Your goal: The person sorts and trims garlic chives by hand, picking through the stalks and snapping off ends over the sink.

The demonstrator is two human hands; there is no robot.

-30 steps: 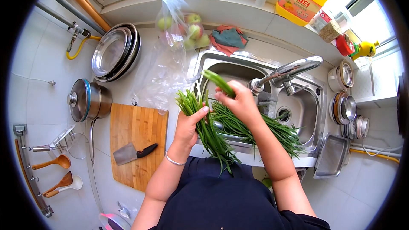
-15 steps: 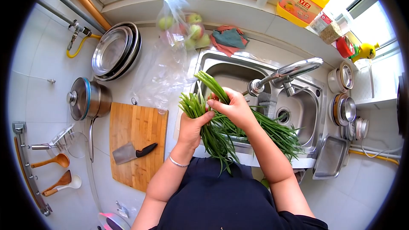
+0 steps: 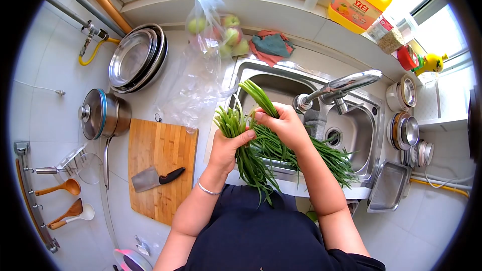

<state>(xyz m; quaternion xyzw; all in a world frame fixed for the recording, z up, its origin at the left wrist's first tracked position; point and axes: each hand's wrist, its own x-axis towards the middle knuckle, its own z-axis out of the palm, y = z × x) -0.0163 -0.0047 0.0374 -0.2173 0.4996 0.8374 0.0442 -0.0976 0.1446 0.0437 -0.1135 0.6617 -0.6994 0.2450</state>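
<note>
My left hand (image 3: 226,148) is closed around a thick bunch of garlic chives (image 3: 251,170), cut ends up and green leaves hanging toward my front. Close on its right, my right hand (image 3: 286,126) grips a smaller bundle of chives (image 3: 258,96), pale stalks pointing up and left. Beneath my right forearm, a heap of loose chives (image 3: 331,163) lies across the front of the double steel sink (image 3: 369,145). My right palm hides part of the smaller bundle.
Left of me, a cleaver (image 3: 150,178) lies on a wooden cutting board (image 3: 168,145). Behind the board are a lidded pot (image 3: 115,115) and steel basins (image 3: 131,60). A plastic bag of apples (image 3: 228,35) and a cloth (image 3: 273,46) sit behind the sink. The faucet (image 3: 346,83) arches over it.
My right hand has shifted slightly right with its small bundle, away from my left hand. The bunch in my left hand stays nearly in place.
</note>
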